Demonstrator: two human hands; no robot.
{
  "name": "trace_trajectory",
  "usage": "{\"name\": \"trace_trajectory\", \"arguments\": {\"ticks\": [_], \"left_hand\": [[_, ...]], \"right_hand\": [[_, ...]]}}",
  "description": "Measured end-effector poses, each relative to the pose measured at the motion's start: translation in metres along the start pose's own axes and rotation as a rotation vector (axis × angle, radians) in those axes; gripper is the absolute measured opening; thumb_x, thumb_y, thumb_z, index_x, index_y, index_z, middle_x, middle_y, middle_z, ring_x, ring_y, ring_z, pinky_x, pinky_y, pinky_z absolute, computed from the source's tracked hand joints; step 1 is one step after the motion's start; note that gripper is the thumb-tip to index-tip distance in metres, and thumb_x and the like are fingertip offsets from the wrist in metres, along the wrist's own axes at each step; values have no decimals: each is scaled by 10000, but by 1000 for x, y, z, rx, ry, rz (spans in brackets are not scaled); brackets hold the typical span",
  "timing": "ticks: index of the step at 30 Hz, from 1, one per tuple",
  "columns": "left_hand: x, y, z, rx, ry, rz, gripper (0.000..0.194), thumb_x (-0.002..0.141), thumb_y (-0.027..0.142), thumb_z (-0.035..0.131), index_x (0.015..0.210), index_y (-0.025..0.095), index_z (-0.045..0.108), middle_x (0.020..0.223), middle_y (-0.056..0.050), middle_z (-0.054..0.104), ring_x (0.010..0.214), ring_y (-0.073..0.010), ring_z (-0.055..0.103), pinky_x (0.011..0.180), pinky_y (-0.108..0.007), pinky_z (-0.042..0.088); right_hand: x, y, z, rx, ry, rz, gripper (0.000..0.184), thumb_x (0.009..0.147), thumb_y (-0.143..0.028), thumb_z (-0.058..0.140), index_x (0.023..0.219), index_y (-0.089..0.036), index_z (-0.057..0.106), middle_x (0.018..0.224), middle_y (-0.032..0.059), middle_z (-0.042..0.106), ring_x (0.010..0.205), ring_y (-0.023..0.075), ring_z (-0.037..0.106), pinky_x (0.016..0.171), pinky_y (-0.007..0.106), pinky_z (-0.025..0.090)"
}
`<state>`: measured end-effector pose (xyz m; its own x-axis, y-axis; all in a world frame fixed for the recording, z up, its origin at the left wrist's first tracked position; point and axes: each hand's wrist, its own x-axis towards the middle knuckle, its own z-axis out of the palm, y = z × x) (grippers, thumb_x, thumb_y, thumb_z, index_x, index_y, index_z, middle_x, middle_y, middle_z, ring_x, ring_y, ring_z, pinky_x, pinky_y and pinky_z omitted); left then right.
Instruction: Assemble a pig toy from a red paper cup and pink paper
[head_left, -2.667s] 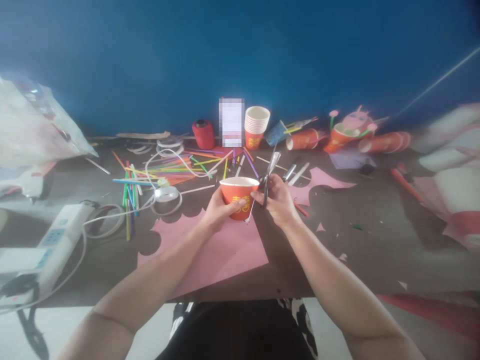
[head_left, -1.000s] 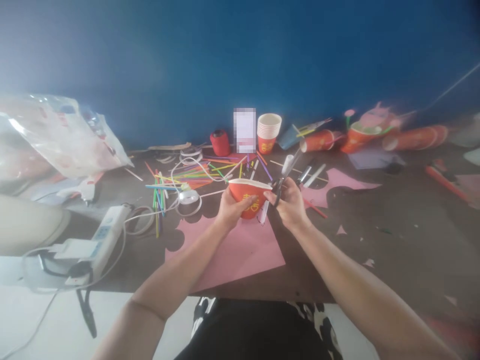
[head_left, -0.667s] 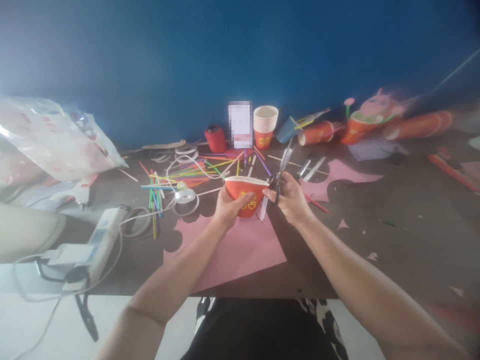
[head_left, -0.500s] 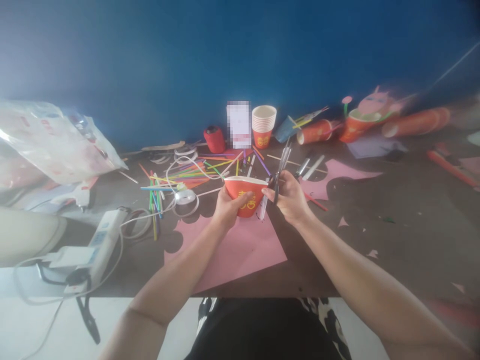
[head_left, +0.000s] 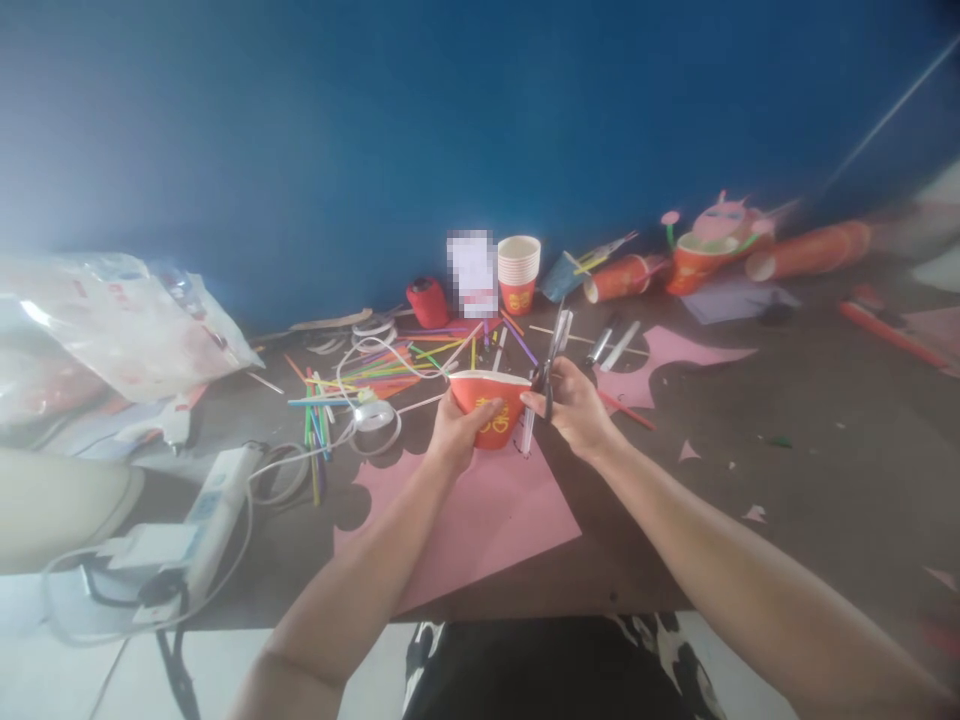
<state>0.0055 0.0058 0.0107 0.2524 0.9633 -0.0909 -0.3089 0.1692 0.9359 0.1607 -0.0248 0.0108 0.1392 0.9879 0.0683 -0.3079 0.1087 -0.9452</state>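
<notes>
A red paper cup with yellow characters and a white rim is squeezed flat across its mouth, above a pink sheet of paper. My left hand is closed round its left side, thumb across the front. In my right hand are dark-handled scissors with blades pointing up and away. The right thumb and fingertips also meet the cup's right edge. A clear strip-like thing shows just under that hand; what it belongs to is unclear.
Behind the hands stand stacked paper cups and a red spool-like object. Coloured sticks and a white cable lie left, near a power strip. A cup with pink cut-outs stands right; paper scraps are scattered about.
The camera view has tilted slightly, so the table's contents appear lower on the left. Both hands keep hold of the cup and scissors, with little visible change in their grip.
</notes>
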Motion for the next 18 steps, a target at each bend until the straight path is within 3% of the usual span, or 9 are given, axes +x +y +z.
{"name": "trace_trajectory", "arguments": {"ticks": [11, 15, 18], "left_hand": [[0, -1, -4, 22, -43, -86, 392, 609, 250, 777, 942, 142, 600, 819, -50, 701, 717, -196, 668, 701, -320, 527], [-1, -5, -5, -31, -72, -60, 551, 617, 280, 774, 1103, 166, 542, 968, -79, 688, 841, -225, 664, 755, -341, 523], [-3, -7, -6, -94, -158, -49, 679, 603, 300, 784, 1202, 175, 488, 1084, -119, 657, 945, -266, 642, 814, -376, 506]], "right_hand": [[1, 0, 3, 18, 38, -17, 391, 587, -223, 775, 754, -230, 422, 667, -65, 543, 570, 95, 507, 505, 221, 417], [0, 1, 6, -17, 105, -69, 358, 610, -199, 735, 764, -229, 413, 687, -63, 533, 588, 101, 517, 522, 226, 423], [1, 1, 6, -67, 179, -105, 308, 635, -192, 693, 758, -225, 413, 673, -56, 534, 594, 108, 515, 533, 231, 420]]}}
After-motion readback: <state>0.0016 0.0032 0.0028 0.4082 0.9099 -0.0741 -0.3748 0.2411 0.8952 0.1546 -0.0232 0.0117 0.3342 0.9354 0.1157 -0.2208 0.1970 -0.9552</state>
